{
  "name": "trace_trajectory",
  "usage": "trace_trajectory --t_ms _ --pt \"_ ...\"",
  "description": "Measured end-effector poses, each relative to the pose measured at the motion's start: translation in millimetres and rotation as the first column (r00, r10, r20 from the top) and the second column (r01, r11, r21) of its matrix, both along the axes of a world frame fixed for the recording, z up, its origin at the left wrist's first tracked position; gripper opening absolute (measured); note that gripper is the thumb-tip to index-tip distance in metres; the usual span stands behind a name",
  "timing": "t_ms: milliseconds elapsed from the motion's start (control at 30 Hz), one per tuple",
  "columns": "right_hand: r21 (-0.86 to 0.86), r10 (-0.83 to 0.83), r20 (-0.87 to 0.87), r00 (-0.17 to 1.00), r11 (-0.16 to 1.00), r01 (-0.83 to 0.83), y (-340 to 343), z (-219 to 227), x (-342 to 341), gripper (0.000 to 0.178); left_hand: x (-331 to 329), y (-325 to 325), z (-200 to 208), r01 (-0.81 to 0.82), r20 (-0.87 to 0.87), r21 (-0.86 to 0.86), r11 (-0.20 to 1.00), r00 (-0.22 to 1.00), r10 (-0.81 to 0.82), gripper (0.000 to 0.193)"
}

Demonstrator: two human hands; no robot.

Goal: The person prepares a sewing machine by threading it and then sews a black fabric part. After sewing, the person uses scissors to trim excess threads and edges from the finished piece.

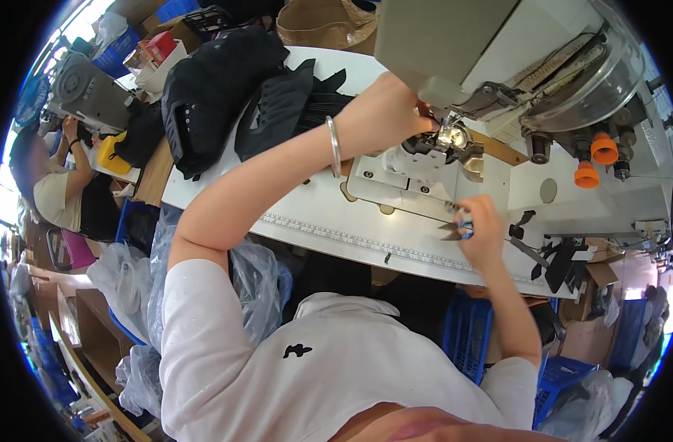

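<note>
Black cloth [281, 110] lies left of the left grip [384, 114]; a ruler [351, 237], printed with graduations, runs on its near side. Left grip: positioned under the machine [443, 51]; closure cannot be determined. Snips [466, 225], blue-handled, dark-bladed, are pinched in the right grip [484, 230], pointing left.
</note>
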State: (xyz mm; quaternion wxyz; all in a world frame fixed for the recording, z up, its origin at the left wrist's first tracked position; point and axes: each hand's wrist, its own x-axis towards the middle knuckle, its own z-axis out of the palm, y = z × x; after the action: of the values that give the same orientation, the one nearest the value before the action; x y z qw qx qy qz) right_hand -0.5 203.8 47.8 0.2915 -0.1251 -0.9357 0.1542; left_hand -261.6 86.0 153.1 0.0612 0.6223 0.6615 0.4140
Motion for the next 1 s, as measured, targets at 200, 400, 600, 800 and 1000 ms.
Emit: trace_trajectory --t_ms 200,400,600,800,1000 --pt "-0.314 -0.097 0.285 0.954 0.93 0.189 -3.8 -40.3 41.8 0.041 -24.8 -3.9 -9.3 0.217 0.646 -0.171 0.961 0.762 -0.057 0.019" --pt "-0.109 -0.01 0.331 0.944 0.993 0.049 4.2 -61.6 49.0 0.05 23.2 -51.9 -23.8 -0.291 0.545 -0.06 0.955 0.792 0.276 0.017" --pt "-0.366 -0.11 0.062 0.992 0.922 0.125 2.8 -55.1 54.6 0.042 90.9 -105.7 -153.8 -0.198 -0.388 -0.074 0.977 0.909 0.155 0.019" --pt "-0.255 -0.538 -0.305 0.786 0.841 0.477 48.9 -38.9 130.9 0.038 95.8 -107.5 -172.4 -0.3 -0.324 0.023 0.954 0.9 0.291 0.019" --pt "0.0 -0.841 0.008 0.54 0.54 0.841 126.9 -50.5 196.2 0.027 102.5 -108.3 -171.4 -0.391 -0.228 0.17 0.905 0.877 0.422 0.017"
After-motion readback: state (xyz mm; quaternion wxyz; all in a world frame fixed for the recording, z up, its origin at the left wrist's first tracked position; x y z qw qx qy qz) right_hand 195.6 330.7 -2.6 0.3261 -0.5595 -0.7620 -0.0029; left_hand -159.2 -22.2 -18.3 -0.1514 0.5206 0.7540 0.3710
